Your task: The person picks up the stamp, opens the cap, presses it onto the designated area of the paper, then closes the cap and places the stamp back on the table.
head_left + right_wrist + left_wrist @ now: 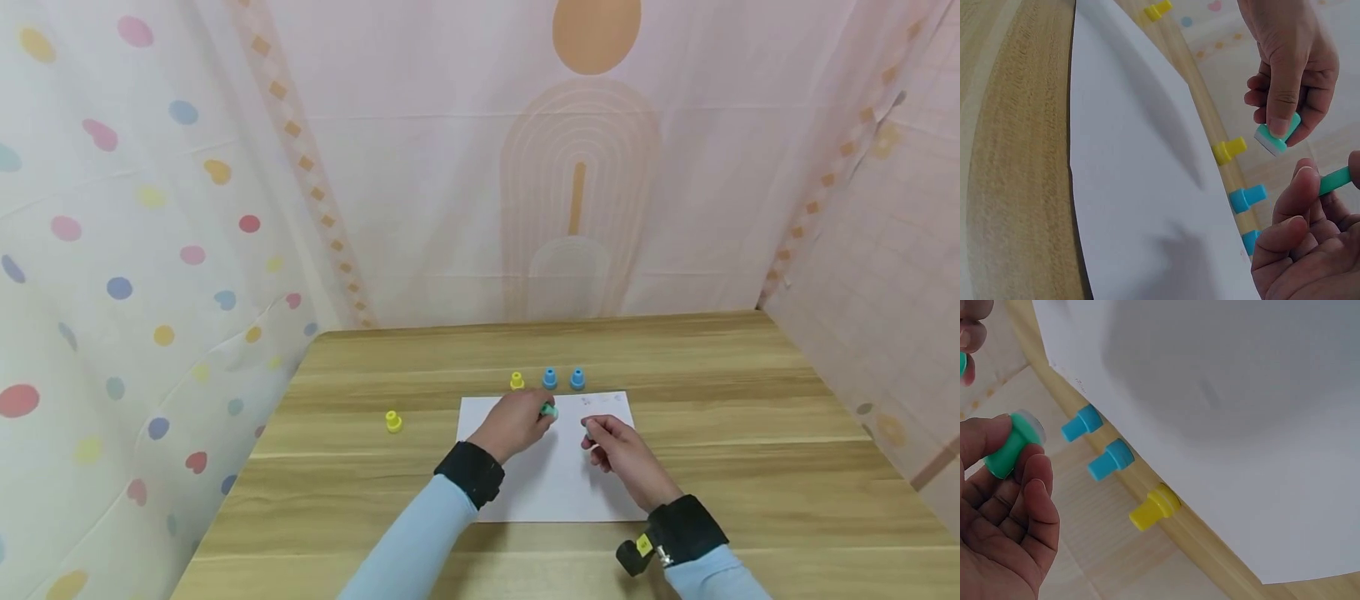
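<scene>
Stamp [1007,453] sits pinched in left grip [1010,519], pale end [1034,428] outward.

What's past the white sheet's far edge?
A yellow piece and two blue pieces on the wooden table, then a patterned curtain. In the head view the left hand seems to cover the yellow one's bottom; nothing past the curtain shows.

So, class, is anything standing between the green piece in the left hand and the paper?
Nothing visible does. The left hand pinches the green piece above the paper, with open air beneath. The right hand is to one side, and the blue pieces stand beyond the paper's far edge.
</scene>
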### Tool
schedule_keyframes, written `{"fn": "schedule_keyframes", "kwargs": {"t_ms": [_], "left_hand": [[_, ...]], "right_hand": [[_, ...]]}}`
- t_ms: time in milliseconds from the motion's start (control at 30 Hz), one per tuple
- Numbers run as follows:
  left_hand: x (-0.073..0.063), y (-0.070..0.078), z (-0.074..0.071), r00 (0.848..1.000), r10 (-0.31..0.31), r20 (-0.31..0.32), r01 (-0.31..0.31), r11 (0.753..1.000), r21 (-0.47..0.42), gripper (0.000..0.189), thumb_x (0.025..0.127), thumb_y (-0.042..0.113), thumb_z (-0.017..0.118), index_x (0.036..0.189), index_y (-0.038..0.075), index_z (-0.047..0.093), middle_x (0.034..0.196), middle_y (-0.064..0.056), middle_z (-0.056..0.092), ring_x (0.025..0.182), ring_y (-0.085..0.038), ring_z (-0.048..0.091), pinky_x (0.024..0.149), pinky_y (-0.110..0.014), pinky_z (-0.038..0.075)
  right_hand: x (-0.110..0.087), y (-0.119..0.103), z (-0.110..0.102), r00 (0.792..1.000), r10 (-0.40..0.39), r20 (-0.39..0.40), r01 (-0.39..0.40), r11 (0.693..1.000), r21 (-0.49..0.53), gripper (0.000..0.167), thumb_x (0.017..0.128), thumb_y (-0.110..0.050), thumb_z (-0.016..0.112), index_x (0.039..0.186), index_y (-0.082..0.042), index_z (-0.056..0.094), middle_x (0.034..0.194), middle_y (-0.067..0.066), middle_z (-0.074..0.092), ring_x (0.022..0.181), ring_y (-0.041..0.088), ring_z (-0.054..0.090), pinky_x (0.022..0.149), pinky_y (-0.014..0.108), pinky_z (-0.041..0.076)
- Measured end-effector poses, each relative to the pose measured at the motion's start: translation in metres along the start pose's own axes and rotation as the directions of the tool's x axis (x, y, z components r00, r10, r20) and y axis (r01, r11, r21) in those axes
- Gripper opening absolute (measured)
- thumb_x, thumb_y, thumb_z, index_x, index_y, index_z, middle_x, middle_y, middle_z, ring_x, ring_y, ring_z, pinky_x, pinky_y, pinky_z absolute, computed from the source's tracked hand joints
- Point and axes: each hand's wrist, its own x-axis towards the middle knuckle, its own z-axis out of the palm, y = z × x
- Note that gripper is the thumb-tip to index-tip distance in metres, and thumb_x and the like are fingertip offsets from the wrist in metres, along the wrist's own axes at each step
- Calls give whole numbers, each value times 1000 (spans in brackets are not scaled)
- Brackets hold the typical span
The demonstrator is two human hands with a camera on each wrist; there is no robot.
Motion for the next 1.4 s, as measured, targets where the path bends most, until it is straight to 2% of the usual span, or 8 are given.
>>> {"fn": "schedule_keyframes", "kwargs": {"t_ms": [333, 533, 733, 900, 1033, 1233, 1400], "left_hand": [[17, 1, 2, 999, -1, 38, -2, 997, 82, 10, 96, 20, 67, 100, 11, 68, 80, 3, 58, 71, -12, 53, 65, -22, 47], [27, 4, 4, 998, 8, 66, -17, 992, 127, 12, 97, 20, 66, 104, 10, 68, 86, 3, 64, 74, -9, 55, 72, -22, 51], [37, 8, 5, 995, -28, 95, 15, 991, 133, 17, 98, 20, 65, 111, 10, 69, 91, 2, 66, 78, -11, 57, 77, -25, 52], [46, 11, 9, 993, -33, 117, 13, 986, 169, 21, 99, 22, 64, 117, 11, 68, 101, 0, 70, 87, -12, 61, 87, -27, 52], [52, 12, 12, 992, -18, 126, -6, 981, 191, 21, 98, 21, 64, 116, 11, 68, 106, -1, 71, 93, -14, 63, 90, -29, 51], [61, 8, 22, 993, 5, 116, -32, 972, 234, 17, 97, 19, 66, 112, 12, 70, 106, -2, 71, 92, -13, 64, 90, -29, 52], [64, 6, 27, 992, -7, 129, -25, 970, 242, 18, 98, 20, 65, 114, 13, 70, 106, -2, 72, 91, -14, 64, 91, -30, 52]], "right_hand": [[-2, -2, -3, 1000, -5, -21, 5, 1000, -17, 35, 107, -21, 44, 131, 5, 49, 96, 9, 57, 80, 20, 51, 69, 27, 41], [-3, -1, -6, 1000, -10, -29, 9, 1000, -25, 36, 108, -22, 44, 130, 5, 49, 96, 9, 57, 80, 20, 51, 69, 27, 41], [-2, 0, -8, 1000, -8, -31, 7, 1000, -26, 36, 108, -22, 44, 130, 5, 49, 96, 9, 57, 80, 20, 51, 69, 27, 41], [-2, 2, -9, 1000, -7, -30, 6, 1000, -28, 36, 107, -22, 44, 131, 6, 49, 96, 9, 57, 80, 20, 51, 69, 27, 41], [-4, 4, -9, 999, -2, -35, 1, 1000, -27, 36, 107, -21, 45, 131, 6, 50, 96, 10, 57, 79, 20, 51, 69, 27, 41], [-8, 4, -9, 999, -5, -40, 4, 1000, -24, 36, 107, -21, 46, 129, 7, 49, 96, 10, 57, 78, 19, 51, 68, 27, 41], [-8, 6, -9, 999, -1, -50, 0, 1000, -12, 34, 107, -20, 46, 128, 6, 50, 95, 10, 57, 78, 20, 51, 67, 27, 41]]}}
